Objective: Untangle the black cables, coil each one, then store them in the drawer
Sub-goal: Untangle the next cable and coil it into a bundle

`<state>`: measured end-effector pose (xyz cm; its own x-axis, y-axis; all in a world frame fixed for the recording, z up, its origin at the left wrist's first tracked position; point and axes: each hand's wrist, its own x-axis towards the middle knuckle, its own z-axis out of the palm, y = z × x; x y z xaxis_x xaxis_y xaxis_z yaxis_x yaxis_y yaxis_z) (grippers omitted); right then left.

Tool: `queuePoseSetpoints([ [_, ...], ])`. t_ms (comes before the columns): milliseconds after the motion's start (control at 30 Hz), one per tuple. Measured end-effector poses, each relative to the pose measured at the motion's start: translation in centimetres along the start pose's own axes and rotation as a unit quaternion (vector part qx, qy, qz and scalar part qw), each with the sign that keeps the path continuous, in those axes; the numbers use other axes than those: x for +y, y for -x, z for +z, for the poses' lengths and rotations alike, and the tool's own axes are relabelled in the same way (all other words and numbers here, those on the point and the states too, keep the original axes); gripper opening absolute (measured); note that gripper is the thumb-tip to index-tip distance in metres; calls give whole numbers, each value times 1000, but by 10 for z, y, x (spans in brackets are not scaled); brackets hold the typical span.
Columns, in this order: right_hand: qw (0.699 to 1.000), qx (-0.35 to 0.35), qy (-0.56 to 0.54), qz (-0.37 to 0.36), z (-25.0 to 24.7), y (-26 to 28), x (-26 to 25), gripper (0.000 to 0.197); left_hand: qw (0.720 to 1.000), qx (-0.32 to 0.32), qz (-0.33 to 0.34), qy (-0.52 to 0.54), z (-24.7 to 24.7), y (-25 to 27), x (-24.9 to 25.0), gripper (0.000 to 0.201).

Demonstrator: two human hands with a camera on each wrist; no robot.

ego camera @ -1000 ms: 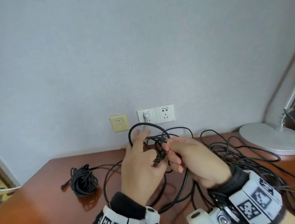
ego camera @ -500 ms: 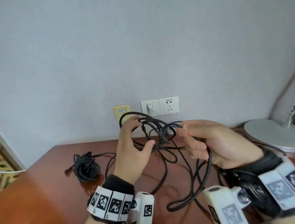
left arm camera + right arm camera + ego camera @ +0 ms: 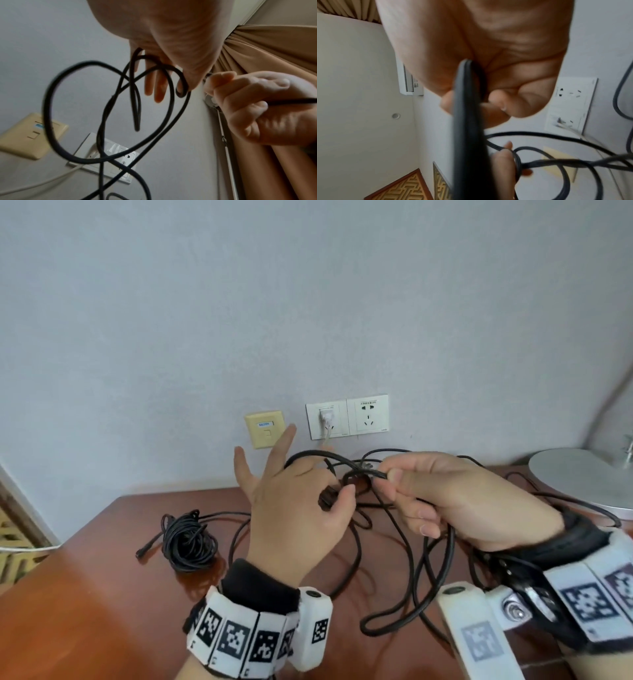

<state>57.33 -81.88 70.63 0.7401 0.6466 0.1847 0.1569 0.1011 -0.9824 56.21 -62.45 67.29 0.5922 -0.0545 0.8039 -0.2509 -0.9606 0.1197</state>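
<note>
In the head view both hands hold a tangled black cable (image 3: 356, 470) above the brown desk (image 3: 102, 594). My left hand (image 3: 337, 496) pinches a dark plug end with the thumb, a loop lies over its knuckles, and two fingers point up. Just to its right, my right hand (image 3: 385, 475) pinches a strand, and long loops (image 3: 442, 570) hang from its curled fingers. A coiled black cable (image 3: 188, 539) lies on the desk at the left. The left wrist view shows loops (image 3: 51, 108) hanging from the left fingers (image 3: 154, 88). In the right wrist view, thick cable (image 3: 467, 121) runs through the right fist.
More loose black cable (image 3: 534, 494) spreads over the desk at the right, up to a round silver lamp base (image 3: 582, 477). On the wall behind are white sockets (image 3: 368, 416), one with a white plug, and a yellow plate (image 3: 263, 429). The drawer is not in view.
Both hands have lifted the tangle off the desk. The left hand's outer fingers have straightened upward while its thumb closed on the plug end. The right hand keeps its pinch.
</note>
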Motion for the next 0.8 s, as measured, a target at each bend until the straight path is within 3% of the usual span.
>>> queuePoseSetpoints([
  [167, 995, 7, 66, -77, -10, 0, 1, 24, 980, -159, -122, -16, 6, -2, -17, 69],
  [300, 980, 22, 137, -142, -18, 2, -1, 32, 969, -141, -193, 61, 7, -3, -24, 67],
  [400, 952, 72, 275, -112, -32, 4, 2, 29, 962, -88, -228, 119, 0, -7, -30, 59],
  [533, 875, 79, 477, -25, -36, -3, 22, 35, 967, -56, -199, 150, -4, -8, -25, 48],
  [633, 812, 116, 571, 37, -19, -11, 34, 15, 977, -55, -131, 157, -1, -7, -17, 41],
  [667, 787, 139, 599, 48, -11, -12, 37, 19, 980, -56, -113, 157, 0, -5, -15, 40],
  [733, 749, 178, 636, 37, 3, -15, 44, 53, 984, -55, -95, 141, 1, -4, -14, 40],
  [800, 741, 208, 637, -27, 15, -14, 44, 70, 985, -54, -112, 120, 1, -4, -14, 40],
])
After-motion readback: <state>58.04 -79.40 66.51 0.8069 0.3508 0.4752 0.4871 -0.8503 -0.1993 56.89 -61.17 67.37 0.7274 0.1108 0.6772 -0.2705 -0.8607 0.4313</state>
